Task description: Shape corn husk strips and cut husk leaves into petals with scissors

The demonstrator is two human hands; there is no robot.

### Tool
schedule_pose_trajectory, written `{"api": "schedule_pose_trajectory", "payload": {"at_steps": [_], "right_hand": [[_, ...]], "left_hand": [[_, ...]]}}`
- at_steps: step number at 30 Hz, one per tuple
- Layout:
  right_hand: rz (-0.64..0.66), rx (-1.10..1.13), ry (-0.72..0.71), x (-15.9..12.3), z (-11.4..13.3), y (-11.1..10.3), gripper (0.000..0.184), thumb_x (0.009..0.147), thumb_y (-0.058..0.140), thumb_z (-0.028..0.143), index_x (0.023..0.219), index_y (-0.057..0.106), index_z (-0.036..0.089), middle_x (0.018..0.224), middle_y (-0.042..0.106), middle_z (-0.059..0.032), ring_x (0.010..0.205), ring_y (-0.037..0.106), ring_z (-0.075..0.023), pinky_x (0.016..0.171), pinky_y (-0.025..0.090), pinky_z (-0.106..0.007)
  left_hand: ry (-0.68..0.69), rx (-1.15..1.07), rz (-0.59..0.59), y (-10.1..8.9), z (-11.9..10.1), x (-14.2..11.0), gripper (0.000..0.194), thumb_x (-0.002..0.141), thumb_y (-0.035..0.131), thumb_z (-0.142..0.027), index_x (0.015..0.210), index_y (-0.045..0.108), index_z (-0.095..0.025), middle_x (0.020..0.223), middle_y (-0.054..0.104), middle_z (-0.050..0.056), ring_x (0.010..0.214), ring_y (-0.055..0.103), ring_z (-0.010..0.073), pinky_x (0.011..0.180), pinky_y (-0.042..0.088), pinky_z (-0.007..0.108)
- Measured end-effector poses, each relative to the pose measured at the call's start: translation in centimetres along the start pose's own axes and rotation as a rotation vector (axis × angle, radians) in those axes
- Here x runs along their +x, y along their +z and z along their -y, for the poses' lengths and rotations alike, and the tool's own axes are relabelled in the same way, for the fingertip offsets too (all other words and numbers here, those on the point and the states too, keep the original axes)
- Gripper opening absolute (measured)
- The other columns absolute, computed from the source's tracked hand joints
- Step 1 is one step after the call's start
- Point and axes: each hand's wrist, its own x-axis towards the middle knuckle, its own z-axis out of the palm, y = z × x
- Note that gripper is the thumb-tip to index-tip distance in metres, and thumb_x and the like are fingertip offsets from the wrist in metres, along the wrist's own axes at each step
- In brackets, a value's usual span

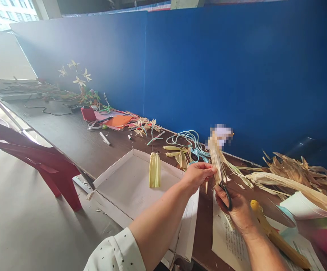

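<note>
My left hand (197, 174) pinches a pale strip of dried corn husk (216, 158) that stands upright above the dark brown table (75, 139). My right hand (235, 205) is closed round the black handles of a pair of scissors (226, 192), whose blades meet the lower end of the husk. The husk's top end is blurred out. Both hands hover over the table's near edge, beside a printed paper sheet (228, 241).
A shallow white cardboard tray (115, 171) holds a folded yellow husk piece (155, 170). Dried husks (293, 177) pile at the right, light blue cord (190, 141) lies behind, a yellow tool (276, 237) lies on the paper. Red plastic chair (39, 158) stands left; blue partition (237, 75) behind.
</note>
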Motion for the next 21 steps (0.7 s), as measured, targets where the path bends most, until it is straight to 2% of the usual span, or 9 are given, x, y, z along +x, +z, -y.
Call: {"api": "schedule_pose_trajectory", "payload": {"at_steps": [4,9,15,18,21], "right_hand": [[0.033,0.008,-0.016,0.02,0.10,-0.04,0.042,0.071,0.061,0.059,0.054,0.051,0.021,0.049,0.047,0.0025,0.047,0.038,-0.0110,0.045,0.028,-0.024],[-0.010,-0.075,-0.017,0.26,-0.06,-0.13,0.041,0.070,0.060,0.060,0.055,0.053,0.022,0.049,0.049,0.0017,0.048,0.042,-0.0129,0.046,0.032,-0.025],[0.000,-0.126,0.012,0.59,-0.47,-0.40,0.032,0.069,0.064,0.050,0.056,0.055,0.022,0.051,0.053,0.0013,0.050,0.047,-0.0146,0.048,0.036,-0.025],[-0.007,-0.127,0.019,0.57,-0.50,-0.39,0.032,0.068,0.064,0.049,0.055,0.054,0.022,0.050,0.053,0.0011,0.050,0.047,-0.0146,0.047,0.034,-0.025],[-0.011,-0.095,0.012,0.42,-0.31,-0.27,0.033,0.068,0.064,0.049,0.053,0.052,0.022,0.050,0.052,0.0014,0.051,0.046,-0.0143,0.048,0.034,-0.025]], "left_hand": [[0.003,-0.047,0.023,0.16,-0.19,-0.24,0.043,0.044,0.084,-0.039,0.065,0.060,-0.011,0.055,0.055,-0.002,0.048,0.047,0.0046,0.050,0.035,0.020],[-0.020,-0.047,0.064,0.27,-0.44,-0.36,0.044,0.043,0.085,-0.038,0.064,0.059,-0.010,0.057,0.059,0.001,0.052,0.054,0.0079,0.055,0.044,0.022],[0.033,-0.052,-0.010,0.42,-0.75,-0.31,0.038,0.055,0.081,-0.037,0.072,0.058,-0.012,0.058,0.057,-0.001,0.054,0.058,0.0092,0.056,0.049,0.023],[0.077,-0.060,-0.082,0.46,-0.82,-0.24,0.035,0.060,0.079,-0.036,0.070,0.056,-0.012,0.055,0.057,-0.001,0.051,0.058,0.0088,0.051,0.048,0.020],[0.061,-0.066,-0.093,0.50,-0.85,-0.21,0.034,0.060,0.080,-0.032,0.067,0.054,-0.012,0.055,0.057,-0.001,0.052,0.060,0.0099,0.049,0.046,0.018]]}}
